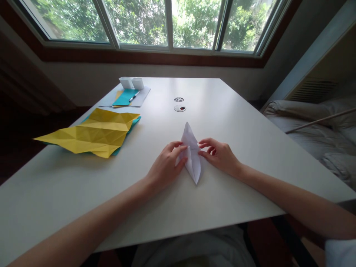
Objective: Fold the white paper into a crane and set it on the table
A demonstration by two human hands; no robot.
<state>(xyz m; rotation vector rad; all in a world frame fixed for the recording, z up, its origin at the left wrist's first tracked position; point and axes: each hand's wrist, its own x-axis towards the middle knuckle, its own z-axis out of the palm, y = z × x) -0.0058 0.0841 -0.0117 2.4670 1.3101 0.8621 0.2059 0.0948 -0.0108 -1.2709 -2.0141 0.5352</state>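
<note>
A folded piece of white paper (192, 163), shaped like a long diamond with a crease down its middle, stands out in front of me on the white table. One point faces the window and the other faces me. My left hand (167, 160) grips its left edge, thumb and fingertips resting on the paper. On the opposite side, my right hand (221, 155) pinches the right edge between thumb and fingers. The paper's underside is hidden.
Left of my hands lies a creased yellow sheet (102, 131) over a teal one (116, 151). Farther back are a teal paper (125, 97), a pen (134, 96) and two small white boxes (137, 83). Two round discs (180, 108) sit mid-table. A padded seat (311, 122) stands right.
</note>
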